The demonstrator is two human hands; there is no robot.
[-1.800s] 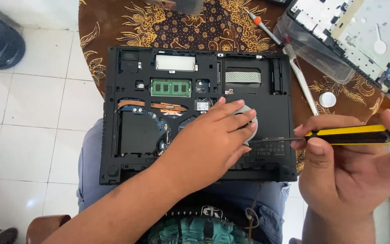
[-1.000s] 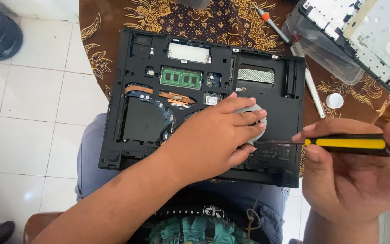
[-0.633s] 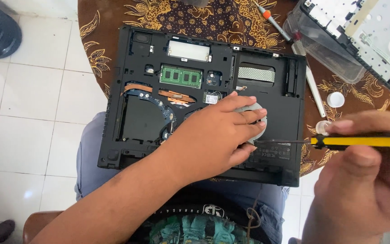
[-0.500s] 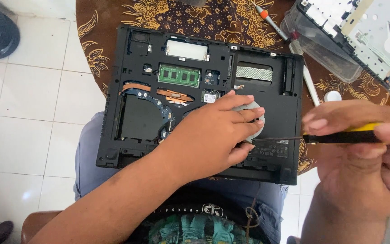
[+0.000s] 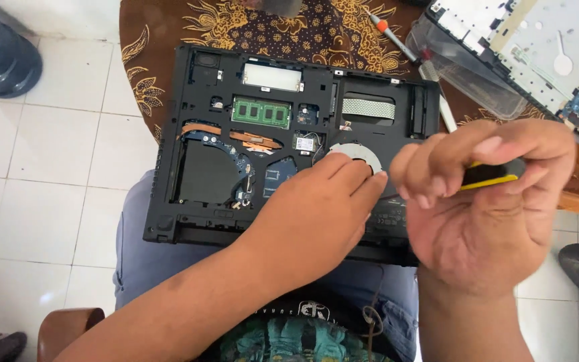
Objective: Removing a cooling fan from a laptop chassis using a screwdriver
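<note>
Black laptop base (image 5: 202, 167), cover off, lies across the lap and table edge. Left hand (image 5: 309, 214) rests palm-down on it, fingers pressed together, tips touching the silver fan (image 5: 356, 153). Right hand (image 5: 484, 194) has risen closer to the camera since a moment ago; its fingers curl tight round the yellow-handled screwdriver (image 5: 487, 175) (shaft, plain earlier beside the left fingertips, now hidden behind the knuckles). Whether the tip has left the base cannot be told. Green memory stick (image 5: 261, 112) sits beyond the left fingertips. Clear tray (image 5: 467, 67) lies beyond the right hand.
</note>
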